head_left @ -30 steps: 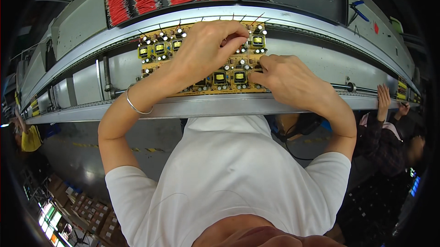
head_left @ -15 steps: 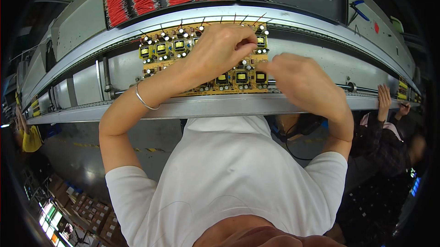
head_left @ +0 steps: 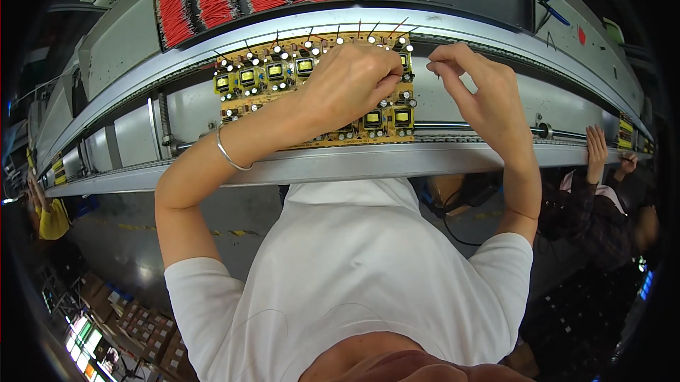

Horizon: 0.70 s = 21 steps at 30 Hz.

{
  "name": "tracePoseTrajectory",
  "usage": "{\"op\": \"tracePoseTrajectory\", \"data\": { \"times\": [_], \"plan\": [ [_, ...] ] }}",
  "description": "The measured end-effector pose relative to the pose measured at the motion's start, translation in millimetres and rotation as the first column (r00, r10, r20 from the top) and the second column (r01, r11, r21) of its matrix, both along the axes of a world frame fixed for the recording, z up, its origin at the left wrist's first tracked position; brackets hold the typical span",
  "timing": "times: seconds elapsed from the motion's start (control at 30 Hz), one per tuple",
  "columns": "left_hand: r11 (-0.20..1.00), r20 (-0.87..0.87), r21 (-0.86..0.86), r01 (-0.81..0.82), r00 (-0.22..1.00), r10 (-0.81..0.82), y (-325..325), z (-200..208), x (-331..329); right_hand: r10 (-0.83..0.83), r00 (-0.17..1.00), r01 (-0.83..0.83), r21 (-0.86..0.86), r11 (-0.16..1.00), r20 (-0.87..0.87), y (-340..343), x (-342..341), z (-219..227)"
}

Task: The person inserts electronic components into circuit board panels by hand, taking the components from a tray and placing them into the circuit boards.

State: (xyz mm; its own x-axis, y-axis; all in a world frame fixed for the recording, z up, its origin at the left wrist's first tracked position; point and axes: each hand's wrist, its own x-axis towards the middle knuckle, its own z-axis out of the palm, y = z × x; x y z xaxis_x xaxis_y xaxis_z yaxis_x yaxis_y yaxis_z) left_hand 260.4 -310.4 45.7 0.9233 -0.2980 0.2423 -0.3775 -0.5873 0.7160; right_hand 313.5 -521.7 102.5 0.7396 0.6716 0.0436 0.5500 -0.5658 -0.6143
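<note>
One circuit-board panel (head_left: 354, 139) spans the near and far edges of the conveyor (head_left: 340, 164), probably light, stiff and fragile, best held by its bare rim, left hand (head_left: 354, 74) above and right hand (head_left: 485, 88) beside it, fingers narrowed, contents impossible to tell.

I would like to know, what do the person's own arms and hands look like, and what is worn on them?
The left hand and right hand are bare, without gloves. A thin, plain silver-coloured bangle circles the left wrist; none shows on the right. The short white sleeves leave both forearms uncovered.
</note>
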Motion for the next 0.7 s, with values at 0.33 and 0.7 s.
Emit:
{"op": "tracePoseTrajectory", "data": {
  "times": [0.33, 0.7],
  "plan": [
    [0.997, 0.117, 0.049, 0.053, 0.991, -0.059, -5, -5, -2, -0.007, 1.000, 0.003, 0.168, 0.986, 0.029, -6, 4, -9],
    [0.995, 0.197, 0.071, 0.075, 0.977, -0.087, -9, 4, -11, -0.039, 0.980, 0.064, 0.126, 0.990, -0.196, -9, -1, -27]
  ]
}}
